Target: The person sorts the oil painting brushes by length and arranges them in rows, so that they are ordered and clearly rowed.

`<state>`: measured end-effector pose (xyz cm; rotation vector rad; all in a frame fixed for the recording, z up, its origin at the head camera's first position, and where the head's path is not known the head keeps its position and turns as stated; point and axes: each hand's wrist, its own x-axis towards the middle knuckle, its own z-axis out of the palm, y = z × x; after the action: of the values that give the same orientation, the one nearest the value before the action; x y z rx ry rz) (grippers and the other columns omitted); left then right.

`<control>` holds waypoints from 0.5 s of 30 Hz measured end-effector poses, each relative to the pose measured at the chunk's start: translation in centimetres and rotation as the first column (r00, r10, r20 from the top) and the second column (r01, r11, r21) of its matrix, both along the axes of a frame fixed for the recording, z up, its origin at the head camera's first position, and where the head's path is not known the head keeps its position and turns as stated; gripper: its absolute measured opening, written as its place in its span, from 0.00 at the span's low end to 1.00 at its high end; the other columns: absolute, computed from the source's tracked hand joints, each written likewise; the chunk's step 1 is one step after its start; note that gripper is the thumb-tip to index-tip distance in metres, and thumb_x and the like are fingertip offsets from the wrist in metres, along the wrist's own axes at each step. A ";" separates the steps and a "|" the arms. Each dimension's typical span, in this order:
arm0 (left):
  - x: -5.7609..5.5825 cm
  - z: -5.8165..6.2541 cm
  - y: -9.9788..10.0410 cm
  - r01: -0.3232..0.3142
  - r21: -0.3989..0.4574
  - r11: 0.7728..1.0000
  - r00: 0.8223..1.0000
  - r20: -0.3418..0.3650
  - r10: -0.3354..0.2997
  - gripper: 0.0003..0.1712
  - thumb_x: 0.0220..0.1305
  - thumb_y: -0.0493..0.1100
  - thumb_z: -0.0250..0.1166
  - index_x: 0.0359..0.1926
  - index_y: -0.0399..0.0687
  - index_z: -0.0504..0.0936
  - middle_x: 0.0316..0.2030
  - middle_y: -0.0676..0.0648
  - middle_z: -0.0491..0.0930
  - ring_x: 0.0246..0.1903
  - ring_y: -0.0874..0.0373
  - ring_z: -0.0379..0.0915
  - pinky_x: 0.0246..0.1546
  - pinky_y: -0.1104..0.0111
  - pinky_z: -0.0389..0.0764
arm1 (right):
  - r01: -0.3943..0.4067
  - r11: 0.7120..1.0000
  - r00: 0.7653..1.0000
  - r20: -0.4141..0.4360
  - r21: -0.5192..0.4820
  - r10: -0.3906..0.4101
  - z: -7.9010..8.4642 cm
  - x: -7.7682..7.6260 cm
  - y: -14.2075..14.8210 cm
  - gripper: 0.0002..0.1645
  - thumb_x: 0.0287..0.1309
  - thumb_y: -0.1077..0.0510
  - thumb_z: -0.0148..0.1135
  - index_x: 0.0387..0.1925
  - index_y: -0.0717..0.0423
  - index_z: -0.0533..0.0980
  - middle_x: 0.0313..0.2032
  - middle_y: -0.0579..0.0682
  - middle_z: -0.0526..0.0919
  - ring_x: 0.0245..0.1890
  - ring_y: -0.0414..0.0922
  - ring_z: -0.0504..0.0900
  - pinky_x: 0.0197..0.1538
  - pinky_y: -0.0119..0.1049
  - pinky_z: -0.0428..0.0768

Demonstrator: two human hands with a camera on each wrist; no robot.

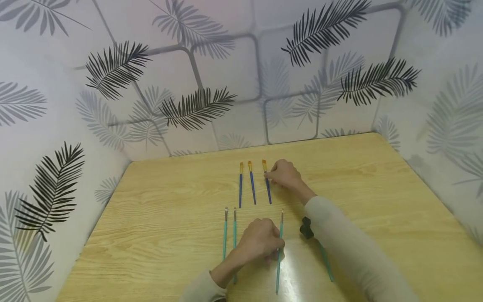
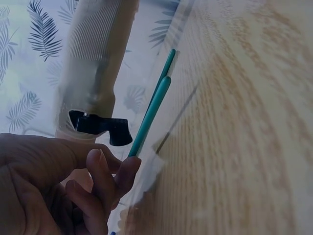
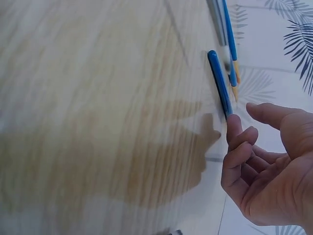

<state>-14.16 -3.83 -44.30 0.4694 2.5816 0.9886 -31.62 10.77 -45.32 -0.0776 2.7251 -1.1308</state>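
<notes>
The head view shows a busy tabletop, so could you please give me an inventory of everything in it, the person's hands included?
Blue brushes: 3, blue handles with orange bristles, in a row towards the table's far edge
Teal brushes: 4, teal, nearer the person; the rightmost partly hidden by the right sleeve
Table: 1, pale yellow wood grain, beneath the brushes
Walls: 3 sides, pale with grey and black leaves, around the table
Device: 1, black, by the right cuff
Sleeves: 2, pale, on the forearms
Left hand: 1, bare, pinching the third teal brush from the left
Right hand: 1, bare, at the rightmost blue brush
</notes>
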 end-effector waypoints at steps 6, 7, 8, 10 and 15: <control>-0.1 0.2 -0.7 -0.038 -0.018 0.999 0.999 0.011 0.038 0.16 0.56 0.36 0.66 0.13 0.44 0.80 0.08 0.53 0.78 0.05 0.65 0.72 0.06 0.80 0.55 | -0.019 0.999 1.000 -0.006 -0.047 0.018 0.4 0.6 0.4 0.25 0.63 0.46 0.65 0.50 0.63 0.79 0.37 0.56 0.90 0.25 0.45 0.84 0.28 0.32 0.79; -0.1 0.2 -0.9 -0.044 -0.015 0.999 0.999 0.019 0.045 0.16 0.56 0.36 0.66 0.13 0.44 0.80 0.08 0.53 0.78 0.06 0.65 0.73 0.06 0.80 0.56 | -0.021 0.998 1.000 -0.004 -0.057 0.021 0.5 0.7 0.4 0.25 0.63 0.46 0.65 0.50 0.63 0.79 0.37 0.56 0.90 0.25 0.45 0.83 0.29 0.32 0.79; -0.1 0.3 -1.1 -0.052 -0.013 0.999 0.998 0.026 0.052 0.16 0.56 0.36 0.66 0.13 0.45 0.79 0.09 0.53 0.78 0.06 0.65 0.73 0.07 0.80 0.56 | -0.027 0.997 1.000 -0.003 -0.067 0.027 0.5 0.8 0.5 0.25 0.64 0.46 0.65 0.50 0.63 0.79 0.37 0.57 0.90 0.24 0.44 0.82 0.29 0.32 0.79; -0.1 0.3 -1.4 -0.061 0.004 0.998 0.997 0.050 0.061 0.16 0.56 0.35 0.65 0.12 0.45 0.79 0.09 0.53 0.79 0.06 0.63 0.74 0.07 0.80 0.58 | -0.041 0.995 0.999 -0.001 -0.093 0.041 0.6 1.1 0.5 0.25 0.64 0.47 0.64 0.51 0.64 0.78 0.37 0.57 0.90 0.21 0.44 0.80 0.28 0.33 0.79; -0.2 0.2 -2.0 -0.063 0.031 0.998 0.996 0.058 0.061 0.12 0.58 0.35 0.65 0.18 0.43 0.83 0.10 0.54 0.79 0.07 0.61 0.76 0.07 0.80 0.61 | -0.066 0.988 0.998 -0.012 -0.137 0.065 0.8 1.7 0.9 0.25 0.64 0.49 0.64 0.52 0.66 0.78 0.37 0.58 0.90 0.15 0.43 0.74 0.25 0.34 0.77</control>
<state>-14.39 -5.86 -44.08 0.3661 2.5468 1.0508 -29.96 11.66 -44.49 -0.1895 2.6276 -1.3006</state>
